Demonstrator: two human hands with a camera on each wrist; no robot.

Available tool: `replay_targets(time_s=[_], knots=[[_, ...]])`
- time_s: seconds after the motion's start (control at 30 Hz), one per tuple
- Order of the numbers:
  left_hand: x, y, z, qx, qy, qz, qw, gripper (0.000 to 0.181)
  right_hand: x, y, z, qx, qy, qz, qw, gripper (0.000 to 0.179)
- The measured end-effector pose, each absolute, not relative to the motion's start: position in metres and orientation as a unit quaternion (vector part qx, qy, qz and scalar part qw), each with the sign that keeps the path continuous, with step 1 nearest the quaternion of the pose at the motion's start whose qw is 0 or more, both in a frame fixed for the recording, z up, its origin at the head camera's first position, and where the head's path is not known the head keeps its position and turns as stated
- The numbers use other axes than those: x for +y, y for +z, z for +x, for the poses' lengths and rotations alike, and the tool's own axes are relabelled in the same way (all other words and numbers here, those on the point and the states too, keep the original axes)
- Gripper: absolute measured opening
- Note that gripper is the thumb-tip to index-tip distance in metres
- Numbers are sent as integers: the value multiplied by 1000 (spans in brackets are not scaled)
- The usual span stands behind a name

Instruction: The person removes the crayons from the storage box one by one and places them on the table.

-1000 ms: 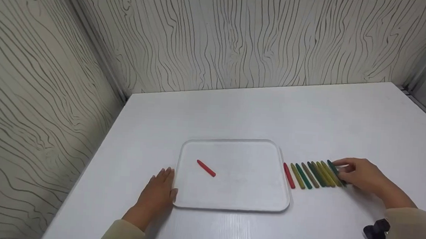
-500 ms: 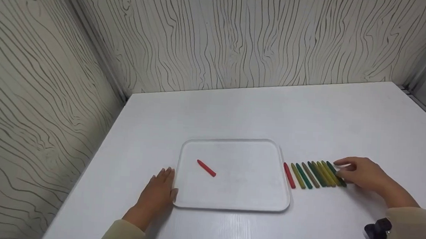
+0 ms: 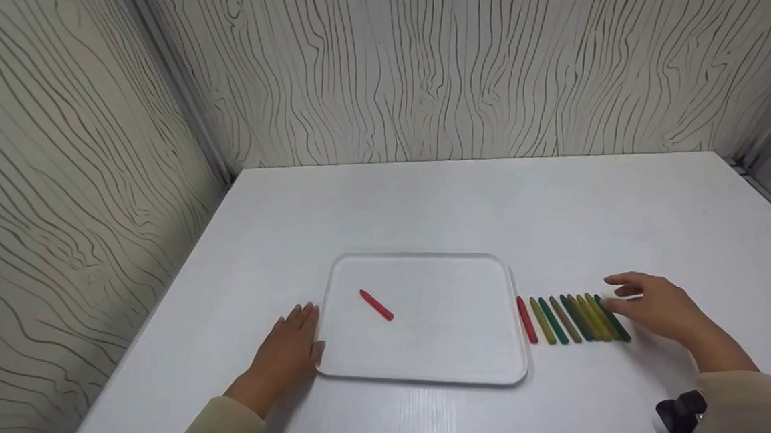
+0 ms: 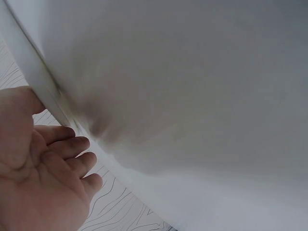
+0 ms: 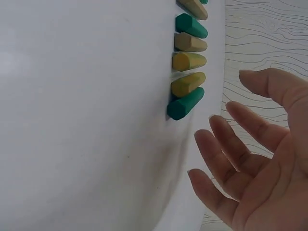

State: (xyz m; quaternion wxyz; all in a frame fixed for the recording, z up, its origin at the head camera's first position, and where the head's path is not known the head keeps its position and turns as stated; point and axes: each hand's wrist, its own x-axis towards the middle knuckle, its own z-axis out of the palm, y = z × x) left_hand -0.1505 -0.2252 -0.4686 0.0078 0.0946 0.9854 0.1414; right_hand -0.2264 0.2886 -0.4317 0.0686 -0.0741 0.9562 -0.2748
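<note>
My left hand [image 3: 285, 352] lies on the table along the left edge of a white tray [image 3: 415, 380], fingers straight and thumb at its rim. On the tray one red crayon [image 3: 377, 305] lies slanted. To the right of the tray, several crayons form a slanted row, from a red crayon [image 3: 527, 320] by the rim to a dark green crayon [image 3: 614, 322] at the far end. Just beyond that end hovers my right hand [image 3: 661, 312], fingers apart. In the right wrist view the dark green crayon [image 5: 185, 105] lies against a yellow crayon [image 5: 188, 84], clear of the fingers.
A black object [image 3: 680, 412] sits by the right sleeve [image 3: 745, 412], apparently part of the wrist gear. White panels with wavy dark lines [image 3: 421, 71] stand behind and to the left of the white table [image 3: 426, 205].
The right hand has let go of the dark green crayon at the row's right end and drawn up off it, fingers spreading. The left hand stays at the tray's edge.
</note>
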Motion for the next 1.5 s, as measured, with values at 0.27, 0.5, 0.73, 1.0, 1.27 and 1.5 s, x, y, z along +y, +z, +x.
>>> replay_targets(time_s=[0.27, 0.5, 0.73, 1.0, 1.27, 1.5], knots=[[-226, -469, -151, 985, 145, 90, 5, 53, 262, -424, -237, 962, -254, -68, 71, 88], [-225, -470, -151, 986, 142, 91, 7, 53, 234, -417, -246, 960, -261, -78, 71, 101], [-224, -468, -151, 987, 134, 91, 5, 53, 201, -413, -254, 954, -270, -106, 73, 105], [-224, -469, -154, 988, 126, 86, 20, 54, 159, -408, -260, 949, -270, -150, 60, 97], [-223, -470, -153, 989, 123, 75, 21, 55, 114, -407, -266, 942, -272, -183, 66, 94], [-221, -468, -154, 991, 114, 71, 29, 56, 81, -410, -269, 939, -276, -193, 71, 92]])
